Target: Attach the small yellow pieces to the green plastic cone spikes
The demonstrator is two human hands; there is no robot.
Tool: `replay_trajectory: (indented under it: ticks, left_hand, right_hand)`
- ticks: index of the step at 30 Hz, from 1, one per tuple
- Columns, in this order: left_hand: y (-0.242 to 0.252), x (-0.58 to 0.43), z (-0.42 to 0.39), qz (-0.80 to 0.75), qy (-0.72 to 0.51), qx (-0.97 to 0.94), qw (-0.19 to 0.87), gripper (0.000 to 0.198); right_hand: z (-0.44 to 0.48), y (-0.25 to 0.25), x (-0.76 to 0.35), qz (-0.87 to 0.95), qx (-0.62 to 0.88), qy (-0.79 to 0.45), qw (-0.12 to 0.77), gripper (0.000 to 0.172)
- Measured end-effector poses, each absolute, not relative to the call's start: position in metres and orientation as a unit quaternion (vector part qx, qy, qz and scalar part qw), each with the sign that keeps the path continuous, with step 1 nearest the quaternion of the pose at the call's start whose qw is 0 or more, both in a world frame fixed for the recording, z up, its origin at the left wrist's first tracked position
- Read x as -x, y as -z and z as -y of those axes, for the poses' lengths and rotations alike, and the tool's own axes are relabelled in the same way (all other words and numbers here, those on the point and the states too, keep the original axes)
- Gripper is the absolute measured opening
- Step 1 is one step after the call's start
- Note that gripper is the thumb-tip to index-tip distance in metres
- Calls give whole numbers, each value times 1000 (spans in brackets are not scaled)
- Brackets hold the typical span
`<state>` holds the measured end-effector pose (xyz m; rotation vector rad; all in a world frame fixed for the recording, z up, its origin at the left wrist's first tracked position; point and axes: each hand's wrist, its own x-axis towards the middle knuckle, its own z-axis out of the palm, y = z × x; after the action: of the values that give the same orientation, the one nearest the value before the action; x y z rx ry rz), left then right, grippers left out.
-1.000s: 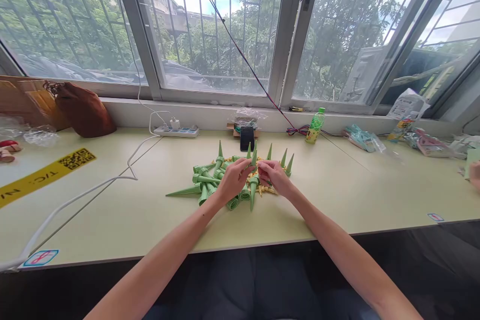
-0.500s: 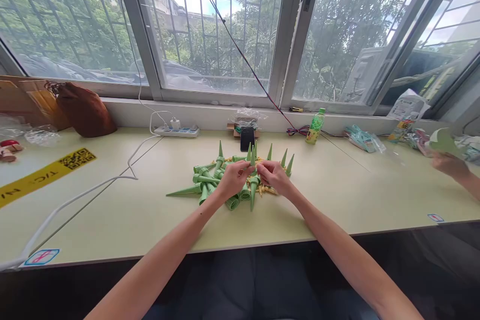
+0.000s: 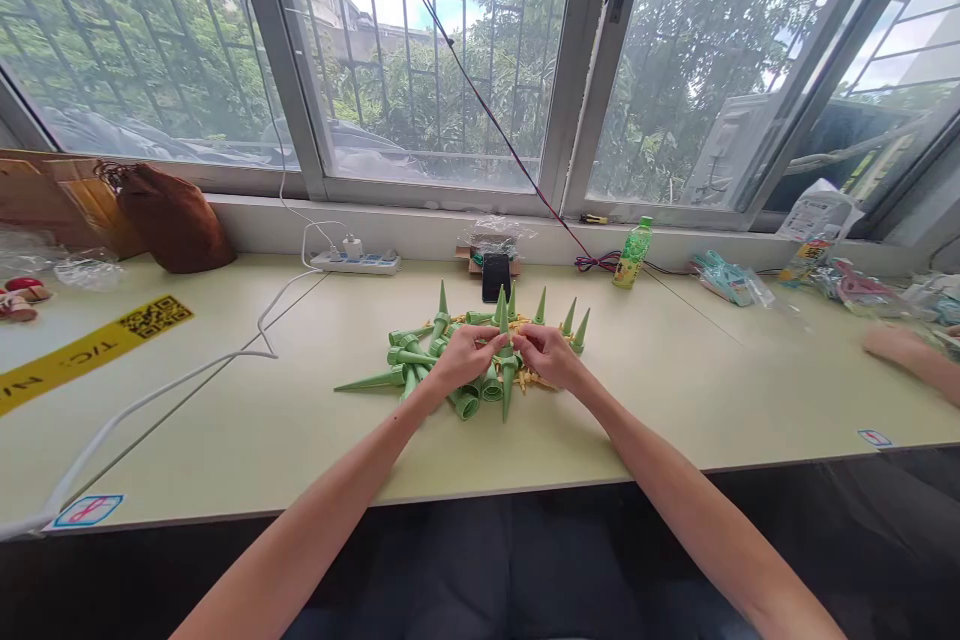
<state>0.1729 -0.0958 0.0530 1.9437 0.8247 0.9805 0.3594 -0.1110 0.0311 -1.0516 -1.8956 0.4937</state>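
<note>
A heap of green cone-shaped plastic spikes (image 3: 420,365) lies in the middle of the pale table (image 3: 285,420), with small yellow pieces (image 3: 536,380) under its right side. Several spikes (image 3: 574,325) stand upright, points up. My left hand (image 3: 465,358) is closed on one green spike (image 3: 501,312) held point up above the heap. My right hand (image 3: 547,355) meets it there, fingertips pinched at the base of that same spike. What the right fingertips hold is too small to make out.
A black phone (image 3: 495,277) leans behind the heap, beside a green bottle (image 3: 632,253). A power strip (image 3: 356,262) and its white cable (image 3: 187,380) run to the left. A brown bag (image 3: 169,217) sits far left. Another person's hand (image 3: 900,348) rests at the right edge among packets.
My hands stay together over the heap, the held spike tipped a little more upright. The other person's hand at the right came into view, lifted a pale object, then dropped back to the table.
</note>
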Motion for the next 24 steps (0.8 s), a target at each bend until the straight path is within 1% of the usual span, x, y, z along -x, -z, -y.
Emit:
replay_trajectory:
  ticks: [5,16,24]
  left_hand:
    - [-56,-171,98,-334,-368,-759,421,38]
    - [-53,-172,95,-338,-370,-749,433,38]
    - [-57,-173,98,-335,-384,-744,433,45]
  right_hand:
    - [115,-38,-359,781,424,-159,429,38]
    - [116,-39,-359,795,411,-135,425,35]
    - [116,-40,-358,797,400,-136,431,33]
